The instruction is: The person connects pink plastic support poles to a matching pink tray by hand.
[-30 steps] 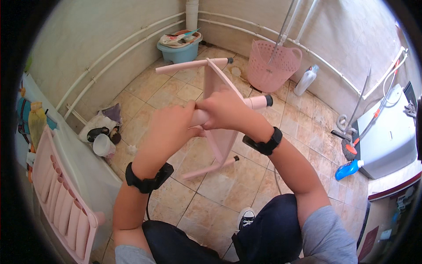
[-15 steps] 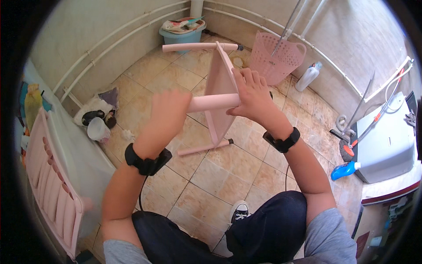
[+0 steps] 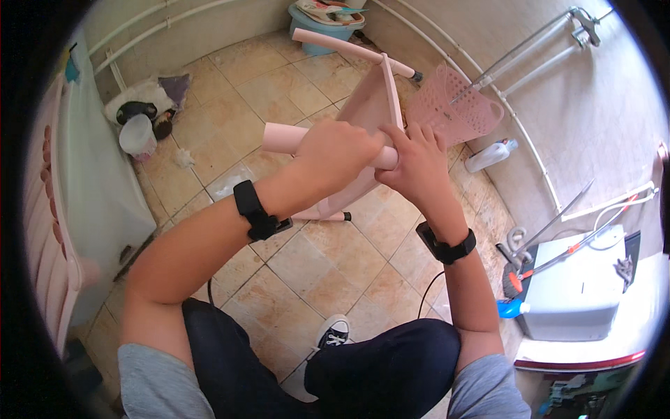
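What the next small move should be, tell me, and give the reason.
Probably a slight twist of the pink tube with the left hand, the right hand steadying: the left is wrapped round the tube, and the right is at its end, beside the pink frame. How the tube joins is hidden.

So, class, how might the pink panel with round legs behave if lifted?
The pink panel looks thin and straight-edged, so probably stiff and fairly light. The near leg is round and looks smooth, so may slip if loosely held.
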A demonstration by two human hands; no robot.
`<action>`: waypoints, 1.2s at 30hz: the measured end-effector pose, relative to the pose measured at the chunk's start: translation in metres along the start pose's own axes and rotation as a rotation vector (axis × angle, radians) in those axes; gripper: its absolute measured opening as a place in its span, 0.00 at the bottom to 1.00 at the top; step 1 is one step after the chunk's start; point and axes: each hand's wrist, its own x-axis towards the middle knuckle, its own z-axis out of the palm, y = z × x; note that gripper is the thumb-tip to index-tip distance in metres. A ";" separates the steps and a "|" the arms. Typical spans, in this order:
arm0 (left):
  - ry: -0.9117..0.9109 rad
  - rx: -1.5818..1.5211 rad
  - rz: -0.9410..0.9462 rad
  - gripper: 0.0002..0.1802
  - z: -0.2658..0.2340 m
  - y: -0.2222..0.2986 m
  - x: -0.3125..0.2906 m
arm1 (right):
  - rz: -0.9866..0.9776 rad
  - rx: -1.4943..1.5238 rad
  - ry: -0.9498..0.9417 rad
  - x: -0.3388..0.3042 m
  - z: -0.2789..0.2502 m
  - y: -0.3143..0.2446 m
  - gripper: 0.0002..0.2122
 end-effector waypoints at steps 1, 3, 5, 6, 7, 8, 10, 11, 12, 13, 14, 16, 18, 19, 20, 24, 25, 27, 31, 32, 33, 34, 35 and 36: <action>-0.033 -0.014 0.006 0.04 -0.004 0.001 0.000 | 0.003 0.011 0.004 -0.001 0.002 0.000 0.32; -0.062 -0.038 0.009 0.04 -0.005 0.000 0.001 | 0.004 0.017 0.001 -0.001 0.004 0.001 0.28; -0.051 -0.024 0.025 0.04 -0.005 -0.007 -0.001 | -0.009 0.051 0.062 0.002 0.006 -0.005 0.25; -0.054 -0.026 0.022 0.04 -0.005 -0.007 -0.002 | -0.009 0.053 0.058 0.003 0.007 -0.005 0.25; -0.037 -0.009 0.021 0.04 -0.004 -0.007 -0.004 | -0.009 0.052 0.050 0.003 0.007 -0.004 0.23; -0.021 0.008 0.020 0.04 -0.003 -0.007 -0.005 | -0.008 0.050 0.043 0.003 0.008 -0.004 0.22; -0.013 0.015 0.026 0.04 -0.001 -0.007 -0.007 | -0.013 0.049 0.058 0.002 0.009 -0.004 0.21; -0.003 0.024 0.031 0.04 0.000 -0.007 -0.008 | -0.021 0.047 0.075 0.001 0.010 -0.004 0.20; -0.007 0.022 0.029 0.04 0.001 -0.006 -0.010 | -0.020 0.049 0.071 0.000 0.011 -0.004 0.20; -0.002 0.032 0.034 0.05 0.000 -0.004 -0.013 | -0.033 0.062 0.085 -0.003 0.011 -0.005 0.19; 0.002 0.042 0.037 0.06 -0.002 -0.002 -0.016 | -0.046 0.074 0.100 -0.005 0.012 -0.006 0.18; -0.009 0.054 0.041 0.06 -0.004 0.000 -0.018 | -0.042 0.090 0.111 -0.009 0.012 -0.007 0.18; -0.027 0.067 0.051 0.07 -0.006 0.004 -0.019 | -0.030 0.109 0.123 -0.014 0.012 -0.005 0.19; -0.020 0.032 0.067 0.07 -0.007 0.006 -0.022 | -0.036 0.132 0.129 -0.017 0.013 -0.006 0.21; -0.013 -0.004 0.083 0.08 -0.008 0.007 -0.025 | -0.042 0.156 0.134 -0.019 0.013 -0.007 0.23; -0.042 -0.018 0.112 0.08 -0.016 0.019 -0.035 | 0.014 0.180 0.012 -0.031 -0.006 -0.018 0.28; -0.100 -0.005 0.071 0.08 -0.021 0.023 -0.039 | 0.010 0.183 -0.001 -0.035 -0.008 -0.021 0.30; -0.172 0.007 0.032 0.08 -0.029 0.031 -0.046 | 0.014 0.197 -0.019 -0.042 -0.007 -0.022 0.32; -0.255 0.115 0.032 0.08 -0.035 0.038 -0.061 | -0.080 0.167 0.030 -0.055 -0.005 -0.024 0.30; -0.248 0.156 0.028 0.08 -0.034 0.038 -0.064 | -0.104 0.146 0.033 -0.057 -0.007 -0.026 0.29; -0.239 0.195 0.024 0.08 -0.033 0.039 -0.067 | -0.093 0.153 0.016 -0.060 -0.009 -0.028 0.29; -0.252 0.188 0.018 0.08 -0.035 0.040 -0.068 | -0.115 0.116 -0.018 -0.060 -0.013 -0.029 0.28; -0.260 0.216 0.027 0.09 -0.036 0.042 -0.069 | -0.139 0.078 -0.053 -0.060 -0.015 -0.030 0.27; -0.266 0.243 0.036 0.09 -0.037 0.043 -0.070 | -0.139 0.086 -0.066 -0.061 -0.016 -0.031 0.27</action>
